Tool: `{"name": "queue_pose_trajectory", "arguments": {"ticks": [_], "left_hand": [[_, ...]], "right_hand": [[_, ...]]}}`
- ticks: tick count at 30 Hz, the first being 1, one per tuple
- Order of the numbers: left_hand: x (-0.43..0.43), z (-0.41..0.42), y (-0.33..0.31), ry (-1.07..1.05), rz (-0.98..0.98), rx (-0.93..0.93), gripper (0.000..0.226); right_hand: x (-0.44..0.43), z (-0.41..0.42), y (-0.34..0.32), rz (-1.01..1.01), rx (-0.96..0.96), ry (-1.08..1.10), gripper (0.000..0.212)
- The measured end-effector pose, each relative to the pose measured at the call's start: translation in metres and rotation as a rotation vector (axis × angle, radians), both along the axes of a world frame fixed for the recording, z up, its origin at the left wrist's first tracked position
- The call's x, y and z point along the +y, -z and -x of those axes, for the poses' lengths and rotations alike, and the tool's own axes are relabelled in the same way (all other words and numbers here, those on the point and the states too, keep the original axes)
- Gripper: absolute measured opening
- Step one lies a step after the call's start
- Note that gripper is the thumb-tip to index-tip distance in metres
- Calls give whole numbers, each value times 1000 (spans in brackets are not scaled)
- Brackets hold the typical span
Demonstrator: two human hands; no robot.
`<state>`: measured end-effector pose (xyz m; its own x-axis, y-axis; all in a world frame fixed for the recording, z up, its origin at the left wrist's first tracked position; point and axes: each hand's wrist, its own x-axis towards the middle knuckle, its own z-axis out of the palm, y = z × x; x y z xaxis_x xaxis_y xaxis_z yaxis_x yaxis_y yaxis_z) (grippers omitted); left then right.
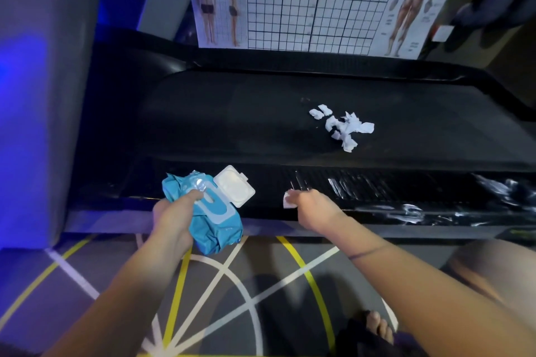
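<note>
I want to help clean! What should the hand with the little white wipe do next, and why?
Probably slide the right hand and its white wipe rightward along the black rail: whitish streaks show there. The left hand holds the wipes pack, lid open, for more.

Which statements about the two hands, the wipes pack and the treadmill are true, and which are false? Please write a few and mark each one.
1. The left hand holds a blue wipes pack. True.
2. The lid of the pack is closed. False: it stands open.
3. The right hand pinches a small white piece by the black side rail. True.
4. The torn white pieces lie on the floor. False: they lie on the dark treadmill belt.
5. A poster with a grid hangs behind the treadmill. True.
</note>
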<state>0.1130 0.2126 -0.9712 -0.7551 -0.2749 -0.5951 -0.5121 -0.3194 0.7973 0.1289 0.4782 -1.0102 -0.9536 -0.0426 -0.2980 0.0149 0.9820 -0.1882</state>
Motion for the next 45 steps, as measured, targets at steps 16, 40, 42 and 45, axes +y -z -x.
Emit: {"name": "queue_pose_trajectory", "arguments": {"ticks": [16, 40, 42, 45], "left_hand": [[-18, -3, -1, -44, 21, 1, 32], [3, -1, -4, -7, -16, -19, 36], [1, 0, -4, -10, -6, -22, 35], [-1, 1, -3, -16, 16, -38, 38]], "right_hand": [[12, 47, 1, 117, 15, 71, 43], [33, 0, 13, -56, 29, -86, 57], [32, 12, 8, -24, -7, -70, 42], [31, 31, 3, 90, 45, 15, 27]]}}
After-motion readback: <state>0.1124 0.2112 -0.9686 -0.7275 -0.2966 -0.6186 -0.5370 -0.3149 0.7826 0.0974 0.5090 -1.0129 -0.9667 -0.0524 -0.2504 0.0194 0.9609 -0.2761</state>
